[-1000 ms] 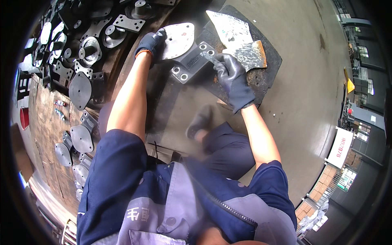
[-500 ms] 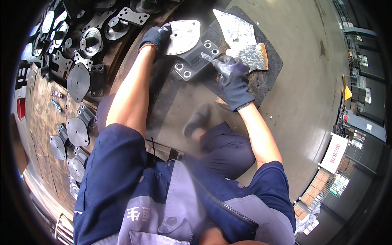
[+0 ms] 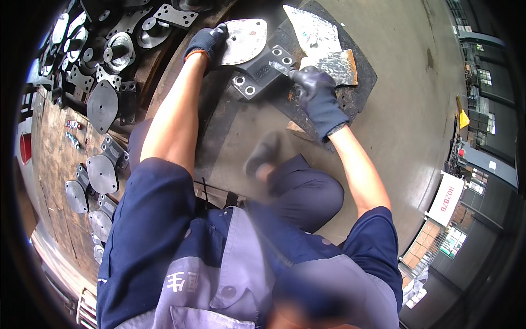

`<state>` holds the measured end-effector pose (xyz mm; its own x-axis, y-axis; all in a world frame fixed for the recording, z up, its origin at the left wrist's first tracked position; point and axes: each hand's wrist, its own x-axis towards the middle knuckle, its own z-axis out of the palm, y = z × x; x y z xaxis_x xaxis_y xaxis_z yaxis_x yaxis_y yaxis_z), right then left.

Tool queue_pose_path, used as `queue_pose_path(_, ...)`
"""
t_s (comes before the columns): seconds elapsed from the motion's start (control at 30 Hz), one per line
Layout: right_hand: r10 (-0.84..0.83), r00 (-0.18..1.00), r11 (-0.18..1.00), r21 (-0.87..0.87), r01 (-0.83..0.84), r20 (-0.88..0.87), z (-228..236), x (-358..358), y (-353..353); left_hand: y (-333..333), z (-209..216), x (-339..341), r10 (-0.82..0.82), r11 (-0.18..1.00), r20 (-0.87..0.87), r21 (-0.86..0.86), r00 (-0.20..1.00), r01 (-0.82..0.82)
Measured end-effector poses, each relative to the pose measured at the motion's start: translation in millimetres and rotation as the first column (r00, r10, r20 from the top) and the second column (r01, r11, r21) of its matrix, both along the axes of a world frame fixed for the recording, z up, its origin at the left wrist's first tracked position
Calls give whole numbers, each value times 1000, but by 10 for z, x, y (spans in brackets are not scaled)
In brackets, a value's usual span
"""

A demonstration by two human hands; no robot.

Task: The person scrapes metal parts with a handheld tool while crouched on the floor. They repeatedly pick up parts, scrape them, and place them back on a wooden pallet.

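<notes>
This looks like a metalworking workshop or factory hall, judging by the worn wooden table (image 3: 49,159) crowded with metal parts (image 3: 102,107), the 2 gloved hands (image 3: 318,90), the wide smooth floor (image 3: 408,126) and the stacked boxes (image 3: 424,247) near wall windows (image 3: 452,242).

Left hand (image 3: 209,44) grips — right hand (image 3: 316,85) reaches, fingers (image 3: 301,74) partly bent.

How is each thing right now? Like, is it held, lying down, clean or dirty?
Left hand: gloved, closed on the pale plate's edge
Pale plate: held, marked with dark specks
Dark block: beside the plate, four ringed holes showing
Right hand: gloved, closed
Small grey tool: held, tip at the block; touching, I can't tell
White sheet: lying down, smudged
Rust-edged sheet: lying down, streaky
</notes>
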<state>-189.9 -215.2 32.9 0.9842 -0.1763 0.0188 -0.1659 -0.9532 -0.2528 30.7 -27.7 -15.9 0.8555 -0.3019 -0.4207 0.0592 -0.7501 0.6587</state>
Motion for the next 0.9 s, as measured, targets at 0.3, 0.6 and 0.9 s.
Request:
queue_pose_path(0.3,-478,866,640,734,229,146,-127,-139,428,-28,-31,8,20,1000,5,-4,1000,-20)
queue_pose_path(0.6,-112,913,936,350,-36,393,-69,-9,344,-26,-116,50,-1,1000,24,26,1000,1)
queue_pose_path(0.9,27,990,999,23,-31,138,77,-42,496,-24,-76,22,-27,1000,43,18,999,26)
